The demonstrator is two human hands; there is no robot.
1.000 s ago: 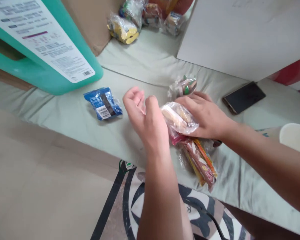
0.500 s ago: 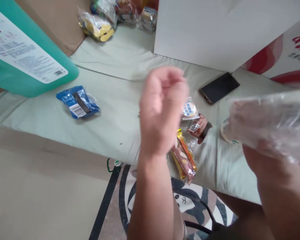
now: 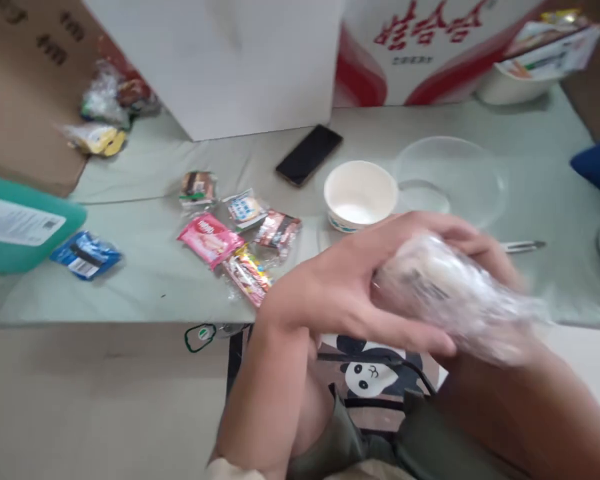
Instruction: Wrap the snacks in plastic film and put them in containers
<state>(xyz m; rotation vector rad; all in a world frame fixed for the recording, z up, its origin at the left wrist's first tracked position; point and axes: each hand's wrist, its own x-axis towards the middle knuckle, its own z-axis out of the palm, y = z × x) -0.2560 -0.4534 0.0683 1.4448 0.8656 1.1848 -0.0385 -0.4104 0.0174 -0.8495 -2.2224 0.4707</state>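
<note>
A crumpled clear plastic bag is held up in front of me, blurred, with something pale showing through. My left hand curves around it, thumb along the near side and fingers over the far side. From the lower right my right hand reaches to the bag, its fingers mostly hidden by the plastic. Just beyond stands an empty white paper bowl, beside a clear round lid. To the left lie a pink snack packet, a colourful snack stick and several small wrapped snacks.
A black phone lies before a white box and a red-and-white carton. A green jug and a blue packet are at left. A filled white bowl stands at back right.
My view has turned to the right. My left hand has moved from above the snacks to the plastic bag at my right hand. The bowl and lid have come into fuller view.
</note>
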